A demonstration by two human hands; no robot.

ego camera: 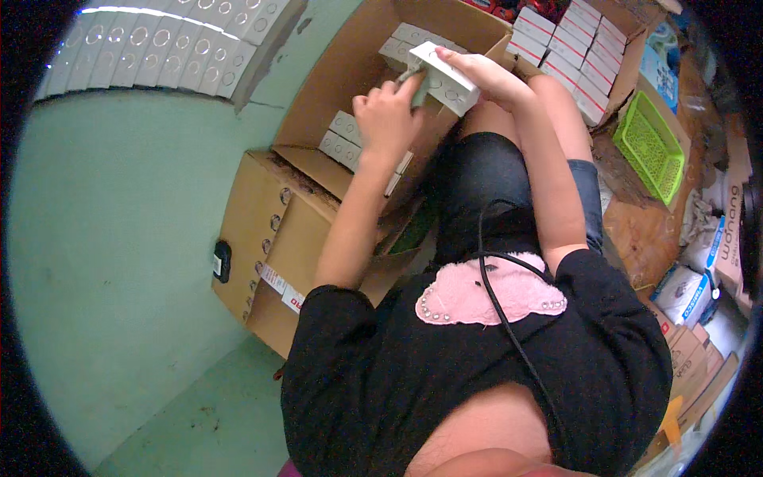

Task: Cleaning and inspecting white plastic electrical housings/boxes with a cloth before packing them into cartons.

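Observation:
My right hand (pixel 492 80) grips a white plastic electrical back box (pixel 444 80) with round knockouts, its open side tilted to the left. My left hand (pixel 390 116) is at that open side, fingers bent; a small grey thing (pixel 411 76) shows at its fingertips, too blurred to name, and whether the hand holds it I cannot tell. Beneath both hands stands an open cardboard carton (pixel 325 77). Inside it lie rows of similar white boxes, one group (pixel 343 143) near the left forearm and another (pixel 396 47) behind the held box.
A second carton (pixel 638 36) at upper right holds white boxes with red stripes. A green plastic basket (pixel 650 149) lies right of my knees. Stacked white boxes (pixel 161 53) stand at upper left. A closed carton (pixel 238 238) is beside the green wall. A black cable crosses my shirt.

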